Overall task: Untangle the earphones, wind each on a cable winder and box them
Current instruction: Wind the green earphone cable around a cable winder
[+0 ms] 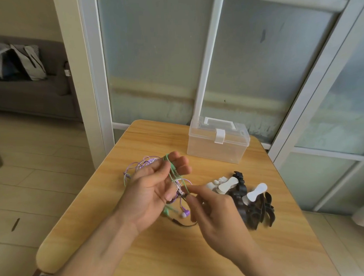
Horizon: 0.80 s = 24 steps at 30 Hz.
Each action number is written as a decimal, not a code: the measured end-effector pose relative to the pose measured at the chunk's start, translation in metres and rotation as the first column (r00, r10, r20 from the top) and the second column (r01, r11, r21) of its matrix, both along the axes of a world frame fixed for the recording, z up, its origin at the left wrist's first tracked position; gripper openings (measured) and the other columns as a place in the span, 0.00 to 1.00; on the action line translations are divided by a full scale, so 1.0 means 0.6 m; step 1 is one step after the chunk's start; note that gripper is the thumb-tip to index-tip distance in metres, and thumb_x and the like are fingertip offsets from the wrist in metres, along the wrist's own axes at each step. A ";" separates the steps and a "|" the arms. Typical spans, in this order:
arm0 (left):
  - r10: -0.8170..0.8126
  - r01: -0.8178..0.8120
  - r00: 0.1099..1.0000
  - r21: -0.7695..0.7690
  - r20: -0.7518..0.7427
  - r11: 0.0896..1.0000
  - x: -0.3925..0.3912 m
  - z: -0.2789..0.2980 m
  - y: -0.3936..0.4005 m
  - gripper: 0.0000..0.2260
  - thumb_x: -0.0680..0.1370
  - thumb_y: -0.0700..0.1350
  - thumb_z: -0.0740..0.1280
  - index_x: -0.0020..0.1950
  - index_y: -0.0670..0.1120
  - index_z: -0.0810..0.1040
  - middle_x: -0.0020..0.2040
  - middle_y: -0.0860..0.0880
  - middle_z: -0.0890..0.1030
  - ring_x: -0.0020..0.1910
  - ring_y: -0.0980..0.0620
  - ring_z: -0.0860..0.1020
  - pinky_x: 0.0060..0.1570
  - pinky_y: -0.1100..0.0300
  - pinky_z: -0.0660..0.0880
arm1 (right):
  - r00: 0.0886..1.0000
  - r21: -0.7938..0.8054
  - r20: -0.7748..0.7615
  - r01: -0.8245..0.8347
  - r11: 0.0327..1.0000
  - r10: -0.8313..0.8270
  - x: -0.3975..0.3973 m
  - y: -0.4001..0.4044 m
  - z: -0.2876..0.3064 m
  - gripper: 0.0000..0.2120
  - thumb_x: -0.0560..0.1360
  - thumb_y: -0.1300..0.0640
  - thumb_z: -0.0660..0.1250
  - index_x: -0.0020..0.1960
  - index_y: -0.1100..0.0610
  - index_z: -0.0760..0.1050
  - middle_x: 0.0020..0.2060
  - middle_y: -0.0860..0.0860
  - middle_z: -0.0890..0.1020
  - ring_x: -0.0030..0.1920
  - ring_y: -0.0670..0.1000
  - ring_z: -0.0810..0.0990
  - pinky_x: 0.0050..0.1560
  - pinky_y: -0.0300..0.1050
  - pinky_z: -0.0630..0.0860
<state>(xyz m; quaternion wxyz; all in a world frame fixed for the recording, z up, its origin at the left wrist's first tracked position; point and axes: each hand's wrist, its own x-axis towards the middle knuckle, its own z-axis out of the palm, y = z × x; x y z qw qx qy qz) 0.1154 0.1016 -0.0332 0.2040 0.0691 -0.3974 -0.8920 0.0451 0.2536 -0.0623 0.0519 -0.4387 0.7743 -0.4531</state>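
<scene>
Green, purple and black earphones (171,185) still knotted at table centre, my left hand (154,184) gripping the bundle, my right hand (211,209) pinching a strand; winders (247,196) heaped unused at three o'clock, box (218,141) latched at one: barely begun, I judge.

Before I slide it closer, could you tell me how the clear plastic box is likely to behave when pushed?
The clear box looks empty and thin-walled, so probably light. Its broad flat base suggests it would slide on the smooth wooden table rather than tip. Its latch appears closed, so the lid should stay down.
</scene>
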 end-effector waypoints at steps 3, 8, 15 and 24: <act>0.117 -0.119 0.992 -0.034 -0.038 0.992 -0.002 -0.001 -0.011 0.08 0.74 0.36 0.62 0.52 0.39 0.77 0.50 0.43 0.84 0.50 0.48 0.84 0.24 0.68 0.67 | 0.990 0.077 0.124 -0.077 0.994 0.067 0.018 -0.003 0.006 0.07 0.83 0.52 0.62 0.55 0.47 0.78 0.33 0.51 0.83 0.22 0.46 0.76 0.29 0.38 0.74; 0.293 -0.251 0.955 -0.635 -0.041 0.730 0.002 -0.018 -0.014 0.07 0.78 0.32 0.65 0.48 0.39 0.82 0.47 0.47 0.87 0.37 0.53 0.83 0.30 0.67 0.72 | 0.964 0.119 0.219 -0.178 0.977 0.149 0.039 -0.001 0.024 0.08 0.82 0.51 0.63 0.56 0.52 0.79 0.33 0.50 0.84 0.22 0.51 0.79 0.25 0.44 0.76; 0.111 0.046 0.984 -0.799 0.140 0.600 0.005 -0.038 -0.012 0.06 0.78 0.35 0.68 0.50 0.42 0.85 0.46 0.50 0.87 0.47 0.52 0.85 0.50 0.64 0.78 | 0.975 -0.128 0.203 -0.060 0.990 0.085 0.015 0.016 0.039 0.04 0.76 0.57 0.74 0.42 0.53 0.85 0.28 0.52 0.82 0.23 0.46 0.76 0.26 0.39 0.72; -0.416 0.536 0.843 -0.464 0.342 0.705 0.022 -0.009 -0.018 0.09 0.74 0.47 0.62 0.42 0.45 0.80 0.32 0.48 0.72 0.30 0.52 0.64 0.32 0.57 0.51 | 0.970 -0.291 0.178 0.214 0.932 -0.167 -0.020 0.022 0.041 0.13 0.59 0.51 0.81 0.32 0.59 0.82 0.25 0.48 0.81 0.24 0.42 0.75 0.29 0.33 0.69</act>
